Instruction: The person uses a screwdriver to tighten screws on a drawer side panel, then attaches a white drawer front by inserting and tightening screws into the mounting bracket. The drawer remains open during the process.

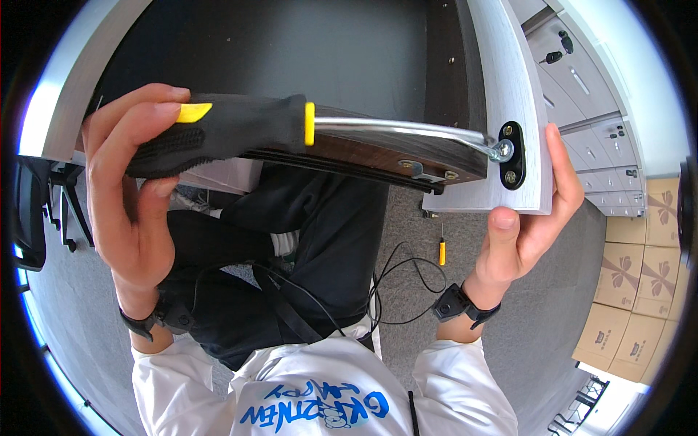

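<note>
My left hand (120, 214) is wrapped round the handle of a screwdriver (233, 127), black with yellow accents. Its metal shaft points right and meets a round silver screw head (502, 150) in the middle of a black oval plate (512, 174). Two smaller screws sit at the plate's ends. That plate lies on the end face of a whitish wood-grain panel (472, 200). My right hand (527, 236) grips this panel at its near corner, thumb at the near edge and fingers along the right side. A dark brown board (356, 149) with metal fittings adjoins the panel.
On the carpet (407, 291) below lie a small yellow-handled screwdriver (442, 252) and a looped black cable (392, 320). Grey cabinets (582, 87) with keys in locks line the right, beside stacked cardboard boxes (625, 276). A black chair (33, 211) stands at left.
</note>
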